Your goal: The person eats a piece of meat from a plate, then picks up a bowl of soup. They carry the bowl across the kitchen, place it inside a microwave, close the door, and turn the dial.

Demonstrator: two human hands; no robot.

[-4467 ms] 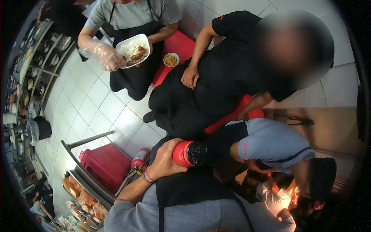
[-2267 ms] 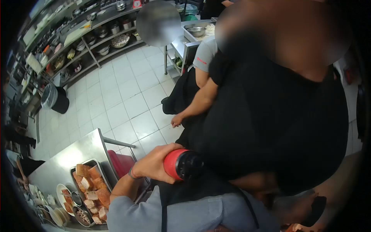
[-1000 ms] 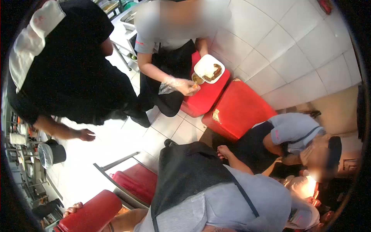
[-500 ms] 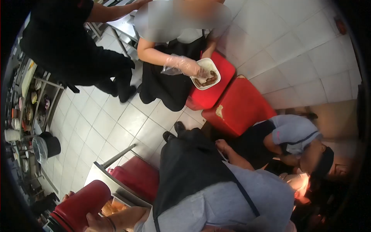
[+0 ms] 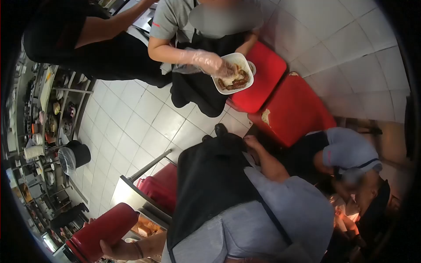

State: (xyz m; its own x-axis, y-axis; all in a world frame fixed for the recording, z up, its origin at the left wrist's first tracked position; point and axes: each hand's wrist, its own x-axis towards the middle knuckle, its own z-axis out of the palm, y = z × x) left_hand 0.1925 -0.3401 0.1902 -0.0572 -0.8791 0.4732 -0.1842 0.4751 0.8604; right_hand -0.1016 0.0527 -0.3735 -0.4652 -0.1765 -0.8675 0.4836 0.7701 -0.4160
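Head: left hand [image 5: 113, 250] grips red bottle [image 5: 104, 229]; right hand [image 5: 252, 143] near apron [image 5: 212, 182].

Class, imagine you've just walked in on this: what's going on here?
The wearer's left hand grips a red bottle, held tilted out to the side. The right hand is down beside the black apron; whether it holds anything is unclear. Opposite, a co-worker's gloved hand is at the food in a white container. Another person bends forward on the right.
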